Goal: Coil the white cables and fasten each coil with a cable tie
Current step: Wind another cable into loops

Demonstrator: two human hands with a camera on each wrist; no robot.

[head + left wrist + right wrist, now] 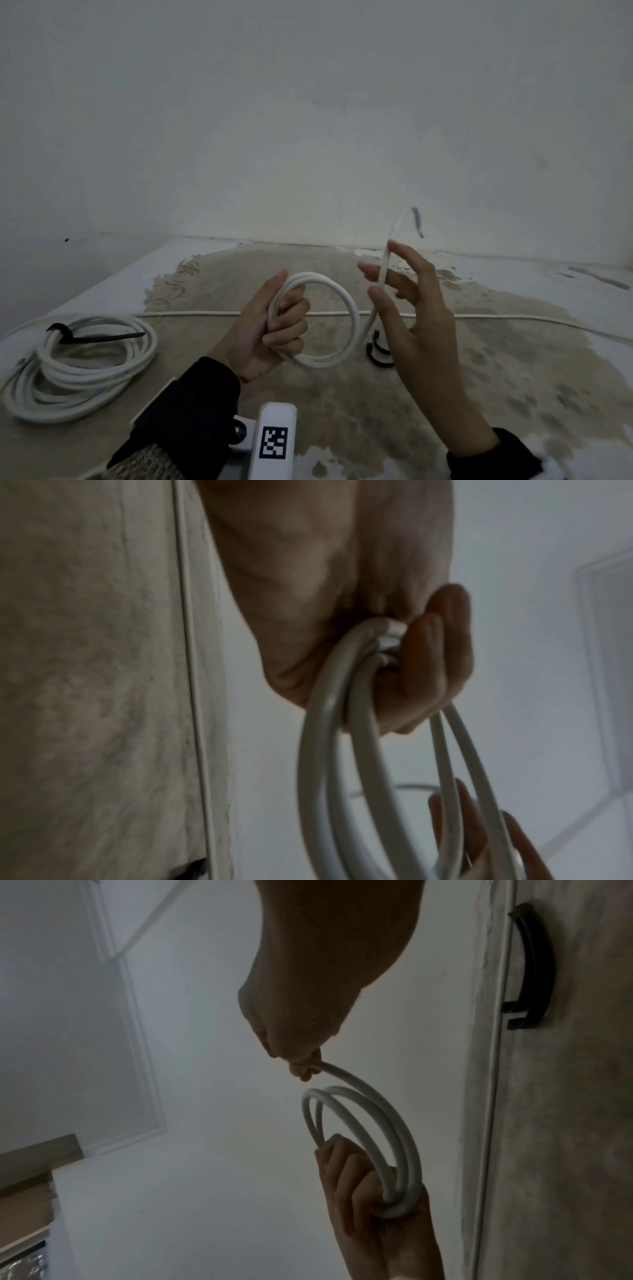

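My left hand (pixel 284 318) grips a small coil of white cable (pixel 355 322) above the table, fingers curled round its loops (pixel 394 642). From the coil the cable rises to my right hand (pixel 380 270), which pinches it near the free end; that end (pixel 399 222) sticks up past the fingers with a dark tip. The right wrist view shows my right hand (pixel 304 1066) pinching the cable just above the coil (pixel 394 1123). On the table at the left lies a larger white coil (pixel 85 359) bound by a black cable tie (pixel 99 337).
Loose black cable ties (pixel 376 353) lie curved on the stained table (pixel 479 377) under my hands. A straight run of white cable (pixel 205 312) crosses the table behind them. A wall stands close behind the table. A white tagged camera mount (pixel 274 442) sits on my left wrist.
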